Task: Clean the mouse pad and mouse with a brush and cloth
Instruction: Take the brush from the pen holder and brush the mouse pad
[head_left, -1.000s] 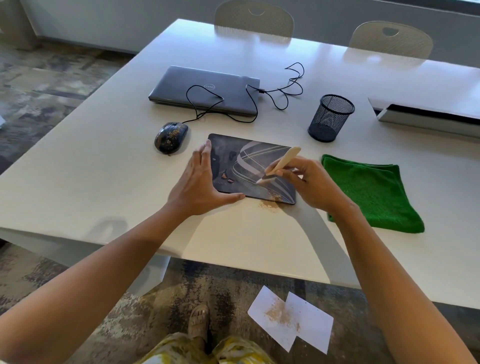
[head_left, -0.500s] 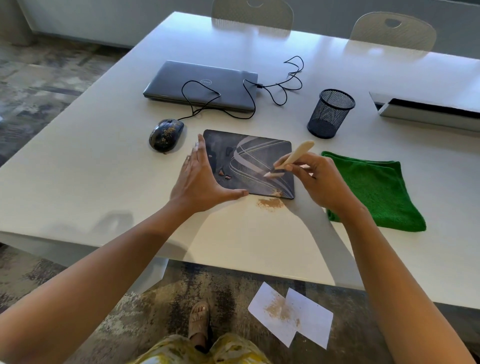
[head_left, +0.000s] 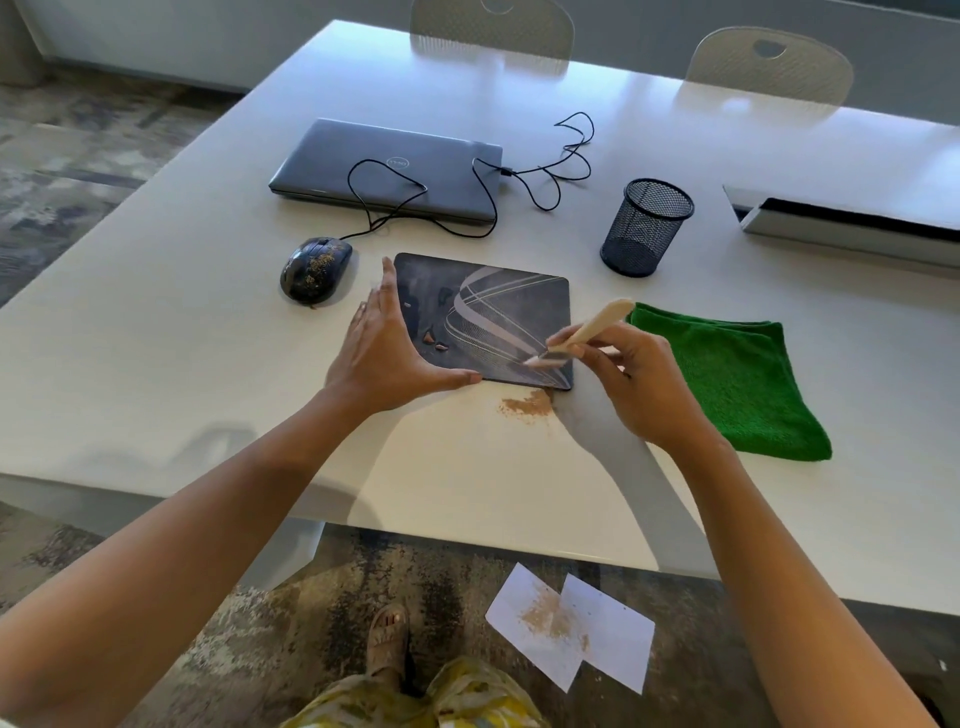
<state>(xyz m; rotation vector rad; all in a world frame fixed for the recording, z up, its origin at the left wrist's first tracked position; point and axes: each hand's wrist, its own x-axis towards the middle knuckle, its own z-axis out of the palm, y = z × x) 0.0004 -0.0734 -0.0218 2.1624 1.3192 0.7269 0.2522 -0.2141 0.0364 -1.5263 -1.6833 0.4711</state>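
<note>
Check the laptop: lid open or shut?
Shut. The laptop lies flat on the table, lid down and logo up, with the mouse cable draped across it.

Closed laptop & mesh pen cup on white table; two papers on floor.

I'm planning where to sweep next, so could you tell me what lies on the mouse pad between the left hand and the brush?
In the head view, two small brown crumbs lie on the mouse pad between the left hand and the brush.

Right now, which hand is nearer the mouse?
Left. The left hand steadies the mouse pad's left edge beside the mouse; the right hand brushes its far corner.
</note>
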